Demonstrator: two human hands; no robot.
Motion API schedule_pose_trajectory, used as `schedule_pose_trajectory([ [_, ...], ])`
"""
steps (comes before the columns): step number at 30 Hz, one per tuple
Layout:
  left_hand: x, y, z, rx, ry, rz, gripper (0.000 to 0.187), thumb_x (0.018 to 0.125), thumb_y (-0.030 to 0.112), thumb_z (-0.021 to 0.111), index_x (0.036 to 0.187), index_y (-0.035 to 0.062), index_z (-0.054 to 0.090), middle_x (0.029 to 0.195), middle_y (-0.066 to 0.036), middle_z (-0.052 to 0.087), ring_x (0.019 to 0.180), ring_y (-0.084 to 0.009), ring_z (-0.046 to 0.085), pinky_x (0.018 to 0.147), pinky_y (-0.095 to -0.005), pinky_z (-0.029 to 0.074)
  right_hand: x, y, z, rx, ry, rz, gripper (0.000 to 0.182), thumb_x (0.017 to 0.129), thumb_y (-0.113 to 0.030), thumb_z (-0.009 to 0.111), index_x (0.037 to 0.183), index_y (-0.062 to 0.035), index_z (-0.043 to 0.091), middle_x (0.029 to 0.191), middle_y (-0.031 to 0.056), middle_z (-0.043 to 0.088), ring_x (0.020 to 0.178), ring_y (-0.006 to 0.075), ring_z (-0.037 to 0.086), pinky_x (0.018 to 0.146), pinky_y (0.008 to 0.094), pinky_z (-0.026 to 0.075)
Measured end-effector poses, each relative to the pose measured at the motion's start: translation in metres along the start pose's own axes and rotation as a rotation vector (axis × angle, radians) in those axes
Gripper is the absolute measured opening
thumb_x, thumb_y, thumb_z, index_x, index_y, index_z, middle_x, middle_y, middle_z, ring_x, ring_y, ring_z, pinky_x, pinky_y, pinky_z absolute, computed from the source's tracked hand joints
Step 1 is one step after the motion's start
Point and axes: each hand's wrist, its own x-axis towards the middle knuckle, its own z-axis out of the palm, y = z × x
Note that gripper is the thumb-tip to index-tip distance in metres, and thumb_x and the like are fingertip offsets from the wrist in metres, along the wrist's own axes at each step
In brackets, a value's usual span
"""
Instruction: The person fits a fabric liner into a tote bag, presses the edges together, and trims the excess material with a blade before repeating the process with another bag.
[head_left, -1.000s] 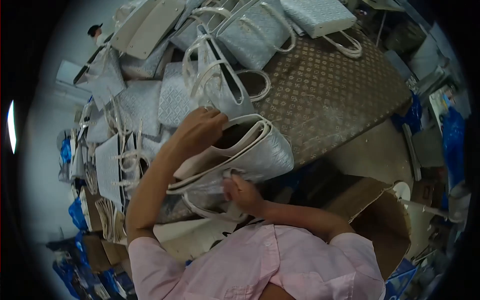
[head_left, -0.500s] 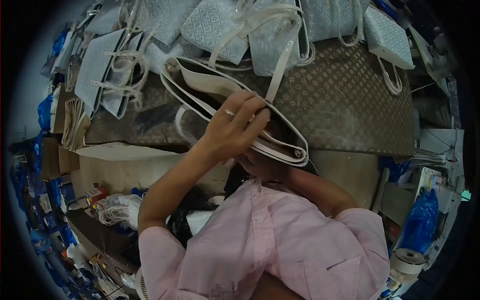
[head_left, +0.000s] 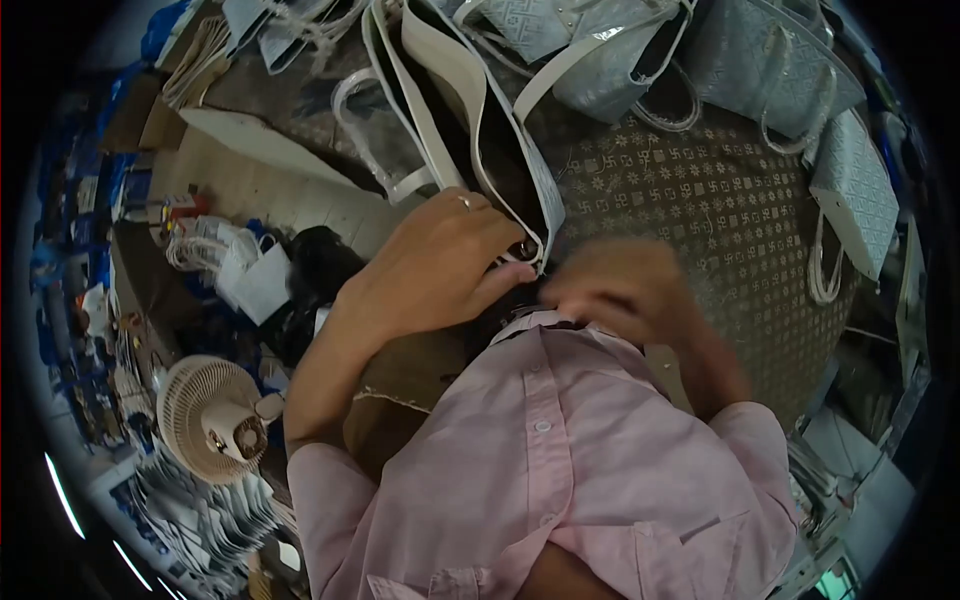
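A pale handbag (head_left: 430,125) lies open at the top, its rim pointing down toward the pink shirt. Around the near corner of its rim, beside a small metal fitting, my left hand (head_left: 445,255) is closed, with a ring on one finger. Just right of that corner, my right hand (head_left: 630,285) is smeared by motion and apart from the bag; its fingers are unclear. One light strap (head_left: 375,150) loops out at the bag's left side, and another strap (head_left: 560,70) rises at its right.
Several pale patterned bags (head_left: 755,70) lie along the back of the brown patterned table cover (head_left: 720,190). One bag (head_left: 855,195) hangs near the right edge. A beige fan (head_left: 210,415) stands at lower left, near stacked pale sheets (head_left: 210,525) and white bundles (head_left: 220,250).
The view has turned and shifted. The bag now points more up and down, and my left hand is at its near corner. My right hand has come out from beneath the bag to its right.
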Motion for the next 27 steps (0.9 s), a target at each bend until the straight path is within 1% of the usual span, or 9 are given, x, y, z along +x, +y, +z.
schedule_pose_trajectory([
  [2, 0.006, 0.002, -0.003, -0.034, -0.152, -0.086, 0.019, 0.079, 0.017, 0.065, 0.093, 0.0036, 0.063, 0.087, -0.012, 0.062, 0.086, -0.0320, 0.055, 0.080, -0.0410, 0.043, 0.020, 0.017, -0.019, -0.313, 0.251, -0.292, 0.021, 0.078, -0.012, 0.068, 0.097, -0.0016, 0.065, 0.110, 0.0146, 0.061, 0.106, 0.0288, 0.059, 0.090, 0.0425, 0.047],
  [4, 0.007, 0.014, 0.002, -0.012, -0.107, -0.081, 0.017, 0.079, 0.016, 0.064, 0.089, 0.0026, 0.063, 0.086, -0.012, 0.062, 0.086, -0.0320, 0.056, 0.078, -0.0412, 0.043, 0.032, 0.033, -0.026, -0.362, 0.152, -0.349, 0.023, 0.077, -0.011, 0.068, 0.098, -0.0014, 0.063, 0.108, 0.0133, 0.061, 0.109, 0.0292, 0.057, 0.095, 0.0443, 0.044],
  [6, 0.010, 0.036, 0.010, 0.472, 0.054, -0.041, 0.014, 0.077, 0.014, 0.064, 0.084, 0.0022, 0.061, 0.083, -0.012, 0.061, 0.085, -0.0299, 0.056, 0.078, -0.0377, 0.043, 0.040, 0.037, -0.034, -0.425, 0.070, -0.403, 0.025, 0.076, -0.009, 0.069, 0.099, -0.0012, 0.062, 0.107, 0.0119, 0.062, 0.112, 0.0296, 0.055, 0.099, 0.0461, 0.041],
  [9, 0.015, 0.053, 0.026, 0.549, 0.019, -0.194, 0.011, 0.075, 0.011, 0.064, 0.080, 0.0029, 0.060, 0.081, -0.011, 0.059, 0.082, -0.0274, 0.056, 0.077, -0.0357, 0.043, 0.036, 0.037, -0.041, -0.496, -0.083, -0.438, 0.028, 0.077, -0.012, 0.069, 0.100, -0.0015, 0.060, 0.105, 0.0104, 0.061, 0.113, 0.0293, 0.053, 0.105, 0.0476, 0.035],
  [13, 0.006, 0.045, 0.035, 0.583, 0.056, -0.187, 0.012, 0.074, 0.011, 0.066, 0.082, 0.0040, 0.059, 0.082, -0.009, 0.056, 0.077, -0.0261, 0.054, 0.075, -0.0353, 0.043, 0.055, 0.034, -0.057, -0.465, -0.206, -0.346, 0.026, 0.080, -0.013, 0.064, 0.104, -0.0031, 0.058, 0.104, 0.0107, 0.059, 0.101, 0.0311, 0.056, 0.093, 0.0445, 0.042],
  [15, 0.004, 0.037, 0.037, 0.548, 0.283, -0.024, 0.014, 0.074, 0.010, 0.067, 0.082, 0.0049, 0.058, 0.084, -0.008, 0.054, 0.076, -0.0265, 0.054, 0.072, -0.0372, 0.043, 0.065, 0.028, -0.060, -0.450, -0.235, -0.248, 0.027, 0.081, -0.013, 0.062, 0.106, -0.0038, 0.057, 0.103, 0.0111, 0.059, 0.096, 0.0318, 0.057, 0.088, 0.0432, 0.044],
  [20, 0.003, 0.049, 0.048, 0.553, 0.419, -0.148, 0.016, 0.073, 0.009, 0.070, 0.083, 0.0050, 0.058, 0.085, -0.008, 0.055, 0.078, -0.0265, 0.055, 0.069, -0.0371, 0.044, 0.109, -0.003, -0.069, -0.705, -0.758, -0.116, 0.024, 0.080, -0.011, 0.062, 0.103, -0.0070, 0.059, 0.102, 0.0110, 0.055, 0.086, 0.0305, 0.059, 0.075, 0.0402, 0.046],
  [23, -0.007, 0.048, 0.059, 0.552, 0.516, -0.117, 0.015, 0.070, 0.008, 0.067, 0.081, 0.0041, 0.058, 0.082, -0.008, 0.054, 0.078, -0.0253, 0.056, 0.070, -0.0350, 0.045, 0.111, 0.010, -0.066, -0.651, -0.663, -0.338, 0.015, 0.074, -0.011, 0.065, 0.086, -0.0026, 0.061, 0.107, 0.0140, 0.056, 0.079, 0.0323, 0.061, 0.070, 0.0408, 0.047],
  [27, -0.009, 0.037, 0.063, 0.493, 0.620, 0.020, 0.015, 0.066, 0.006, 0.065, 0.079, 0.0036, 0.057, 0.080, -0.007, 0.053, 0.079, -0.0241, 0.058, 0.073, -0.0333, 0.048, 0.114, 0.018, -0.069, -0.476, -0.677, -0.451, 0.020, 0.074, -0.016, 0.068, 0.085, -0.0010, 0.059, 0.113, 0.0142, 0.052, 0.075, 0.0298, 0.061, 0.068, 0.0400, 0.047],
])
